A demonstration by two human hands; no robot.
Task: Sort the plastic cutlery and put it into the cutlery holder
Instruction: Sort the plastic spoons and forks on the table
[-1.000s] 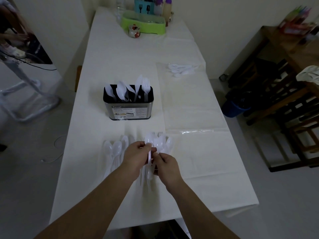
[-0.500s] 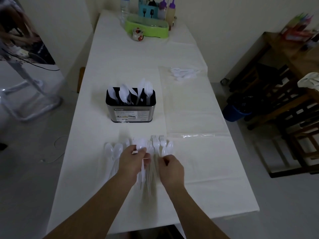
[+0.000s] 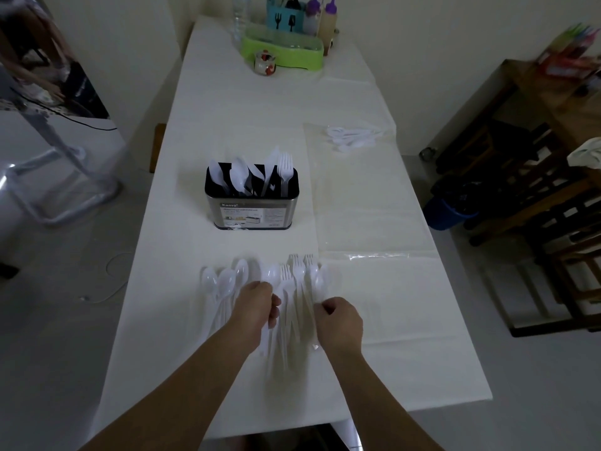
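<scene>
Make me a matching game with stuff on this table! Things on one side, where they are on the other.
Things:
1. cutlery holder
2. green tray
3. small pile of white spoons
4. forks on the table

Places:
A. far end of the table
B. between the two hands
C. middle of the table, with cutlery standing in it
D. right side, on the clear plastic sheet

Pairs: 1-C, 2-A, 3-D, 4-B
</scene>
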